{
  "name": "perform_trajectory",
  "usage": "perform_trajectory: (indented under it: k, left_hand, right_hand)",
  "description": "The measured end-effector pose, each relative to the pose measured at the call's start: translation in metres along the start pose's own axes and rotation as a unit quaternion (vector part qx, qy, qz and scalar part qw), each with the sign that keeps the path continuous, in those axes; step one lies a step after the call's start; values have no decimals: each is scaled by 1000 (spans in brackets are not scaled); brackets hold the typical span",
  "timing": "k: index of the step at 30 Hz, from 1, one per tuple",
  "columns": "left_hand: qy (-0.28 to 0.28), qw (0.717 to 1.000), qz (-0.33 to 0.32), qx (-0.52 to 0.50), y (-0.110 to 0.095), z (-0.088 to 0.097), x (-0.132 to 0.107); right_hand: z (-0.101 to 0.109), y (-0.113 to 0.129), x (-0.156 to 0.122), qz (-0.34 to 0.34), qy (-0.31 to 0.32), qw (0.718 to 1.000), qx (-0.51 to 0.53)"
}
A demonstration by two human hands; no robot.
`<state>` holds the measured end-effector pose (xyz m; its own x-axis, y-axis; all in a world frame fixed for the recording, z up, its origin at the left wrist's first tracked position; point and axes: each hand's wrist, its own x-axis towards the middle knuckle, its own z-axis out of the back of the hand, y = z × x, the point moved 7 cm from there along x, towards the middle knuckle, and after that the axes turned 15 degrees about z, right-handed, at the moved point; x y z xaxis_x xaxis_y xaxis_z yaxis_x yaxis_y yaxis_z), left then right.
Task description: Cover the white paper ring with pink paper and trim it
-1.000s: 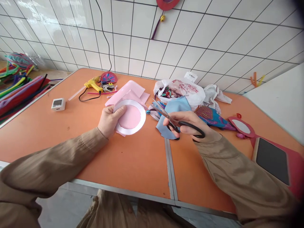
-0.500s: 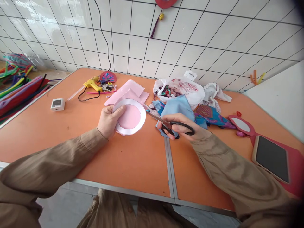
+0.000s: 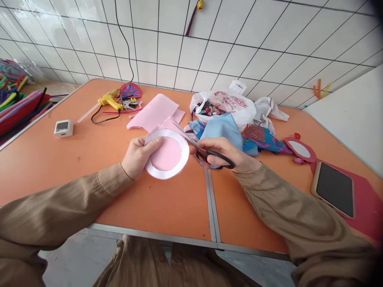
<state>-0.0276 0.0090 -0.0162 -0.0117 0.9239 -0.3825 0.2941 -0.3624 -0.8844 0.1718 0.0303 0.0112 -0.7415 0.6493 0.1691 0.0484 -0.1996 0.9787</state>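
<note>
Watching through the head camera, I see the left hand [image 3: 137, 157] closed at nine o'clock on the white ring [image 3: 164, 174], thumb flat on its face and fingers curled behind. A pink sheet [image 3: 168, 153] shows through the opening and juts past the rim toward twelve. I judge that this edge grip keeps both layers flat together and leaves the far rim uncovered. At three o'clock the right hand [image 3: 223, 153] is curled round the black handles of the scissors [image 3: 188, 138], whose blades slant toward eleven, tips over the sheet's projecting part. I can't tell how far the blades are parted, or whether they bite. Holding everything above the surface [image 3: 167, 211] probably gives the blades room.

Between one and two o'clock from the ring sits a white plastic bag [image 3: 245, 109], its mouth spread, with small dark, red and green bits [image 3: 211, 108] inside, too tangled to identify. Blue cloth [image 3: 224, 129] lies in front of it. Folded pink sheets [image 3: 157, 109] rest near twelve; the yellow glue gun [image 3: 110, 100] lies between ten and eleven.
</note>
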Motion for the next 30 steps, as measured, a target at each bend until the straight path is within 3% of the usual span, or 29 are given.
perform_trajectory:
  k: [10,23,30]
  left_hand:
    - [-1,999,-37,9,-3,0,-4]
    - [-4,999,-39,18,-2,-1,-4]
    - [-17,999,-40,33,-3,0,-5]
  right_hand:
    - [-4,5,2,2,0,999,-53]
    - [-7,10,3,17,-11,996,-86]
    - [-2,2,5,86,7,993,-86]
